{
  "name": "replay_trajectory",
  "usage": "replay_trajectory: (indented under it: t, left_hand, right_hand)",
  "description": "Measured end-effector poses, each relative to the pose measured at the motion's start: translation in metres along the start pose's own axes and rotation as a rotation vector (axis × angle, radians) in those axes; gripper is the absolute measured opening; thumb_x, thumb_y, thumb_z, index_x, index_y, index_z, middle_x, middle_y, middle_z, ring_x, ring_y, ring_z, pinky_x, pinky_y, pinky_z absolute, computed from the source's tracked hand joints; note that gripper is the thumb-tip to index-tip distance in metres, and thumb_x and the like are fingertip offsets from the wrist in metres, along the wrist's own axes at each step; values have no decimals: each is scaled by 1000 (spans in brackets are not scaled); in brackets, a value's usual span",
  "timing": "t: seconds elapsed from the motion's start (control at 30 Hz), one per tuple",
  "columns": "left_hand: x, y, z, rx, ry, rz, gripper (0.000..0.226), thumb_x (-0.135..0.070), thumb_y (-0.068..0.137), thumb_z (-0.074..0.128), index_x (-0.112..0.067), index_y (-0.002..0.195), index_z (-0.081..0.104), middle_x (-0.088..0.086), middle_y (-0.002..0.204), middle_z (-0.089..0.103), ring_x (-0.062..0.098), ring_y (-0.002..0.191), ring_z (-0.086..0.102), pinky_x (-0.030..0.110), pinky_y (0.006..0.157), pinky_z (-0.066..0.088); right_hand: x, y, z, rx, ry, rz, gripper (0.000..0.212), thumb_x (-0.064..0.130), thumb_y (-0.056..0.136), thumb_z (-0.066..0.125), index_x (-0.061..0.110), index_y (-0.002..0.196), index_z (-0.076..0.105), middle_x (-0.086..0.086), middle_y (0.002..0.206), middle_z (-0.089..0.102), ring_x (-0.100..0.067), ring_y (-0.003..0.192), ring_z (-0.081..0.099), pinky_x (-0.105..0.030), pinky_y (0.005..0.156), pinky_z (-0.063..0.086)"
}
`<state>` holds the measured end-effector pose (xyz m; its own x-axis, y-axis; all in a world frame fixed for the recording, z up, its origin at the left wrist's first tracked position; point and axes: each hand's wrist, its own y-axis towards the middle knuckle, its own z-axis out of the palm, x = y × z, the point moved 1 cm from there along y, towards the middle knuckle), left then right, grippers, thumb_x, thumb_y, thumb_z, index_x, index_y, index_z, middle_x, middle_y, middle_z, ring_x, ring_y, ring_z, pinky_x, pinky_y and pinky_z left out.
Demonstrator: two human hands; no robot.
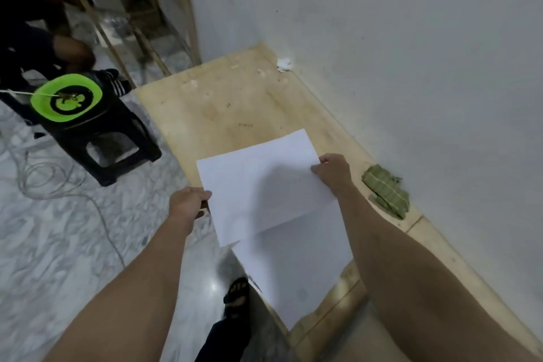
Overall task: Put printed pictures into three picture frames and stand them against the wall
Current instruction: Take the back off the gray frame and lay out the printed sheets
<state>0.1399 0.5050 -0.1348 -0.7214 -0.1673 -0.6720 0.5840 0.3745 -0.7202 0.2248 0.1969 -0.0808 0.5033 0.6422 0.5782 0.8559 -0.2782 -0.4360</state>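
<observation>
From the head view, you hold a white sheet [261, 185] above the bench [223, 103]: your left hand [188, 203] pinches its left edge, your right hand [333, 172] its right edge. A second sheet [296, 267] lies beneath, overhanging the bench's near edge. The wall [411, 38] borders the bench's right side.
</observation>
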Motion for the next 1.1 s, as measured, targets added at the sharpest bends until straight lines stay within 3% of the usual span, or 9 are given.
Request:
replay_trajectory:
  t: [0.07, 0.23, 0.33, 0.47, 0.53, 0.6, 0.7, 0.9, 1.1]
  left_hand:
    - [-3, 17, -5, -16, 13, -32, 10, -5, 89, 69, -7, 81, 64, 9, 88, 67, 18, 71, 62, 34, 71, 48]
    - [-10, 37, -15, -32, 59, -42, 14, -6, 89, 70, -9, 78, 62, 8, 81, 65, 19, 70, 61, 31, 64, 47]
    - [-13, 42, -19, -18, 168, 38, 15, -14, 89, 72, -10, 78, 63, 7, 81, 69, 22, 71, 63, 33, 67, 49]
    - [3, 37, -22, -110, 247, 82, 27, -40, 86, 72, -15, 93, 65, 5, 91, 71, 25, 81, 68, 43, 84, 54]
    - [15, 27, -21, -121, 198, 43, 39, -45, 87, 70, -15, 110, 58, 5, 101, 67, 23, 81, 68, 43, 86, 54]
    - [28, 12, -18, -96, 138, 5, 40, -40, 90, 70, -11, 113, 57, 7, 104, 66, 22, 76, 65, 39, 76, 53]
    - [50, -9, -13, -10, 107, -47, 38, -38, 89, 72, -6, 105, 62, 10, 102, 67, 22, 73, 63, 35, 66, 50]
    - [100, -68, 6, 205, 214, -208, 36, -39, 83, 78, -8, 100, 68, 4, 85, 71, 20, 72, 64, 30, 64, 48]
    - [122, -99, 26, 152, 256, -126, 26, -16, 86, 77, -5, 79, 55, 12, 84, 68, 25, 75, 65, 33, 66, 48]
  right_hand:
    - [18, 20, 16, 27, -73, -28, 6, 9, 75, 62, 13, 79, 66, -5, 85, 62, -25, 83, 58, -30, 69, 46]
    - [51, 48, 37, 49, -183, -78, 22, 11, 78, 60, 6, 98, 68, -9, 90, 64, -30, 91, 63, -33, 72, 49]
    - [59, 61, 43, 53, -197, -113, 32, 16, 83, 61, 9, 115, 63, -10, 112, 64, -31, 105, 60, -40, 86, 51]
    - [39, 65, 41, 46, -274, -103, 50, 21, 85, 62, 17, 133, 52, -9, 131, 55, -29, 118, 54, -39, 96, 47]
    - [17, 58, 36, 81, -303, -74, 49, 19, 86, 60, 17, 134, 50, -8, 131, 54, -28, 115, 55, -35, 89, 47]
    - [-9, 47, 28, 100, -344, -39, 45, 21, 89, 56, 16, 133, 49, -8, 130, 54, -28, 115, 54, -32, 85, 43]
    - [-46, 31, 15, 99, -358, 39, 36, 21, 89, 53, 14, 124, 52, -8, 123, 55, -29, 108, 53, -36, 87, 44]
    - [-103, -3, -6, 174, -452, 83, 25, 22, 84, 54, 14, 106, 46, -7, 113, 52, -29, 105, 53, -36, 78, 42]
    - [-131, -30, -6, 232, -392, 77, 31, 28, 85, 57, 11, 108, 45, -9, 106, 54, -29, 99, 54, -37, 72, 41]
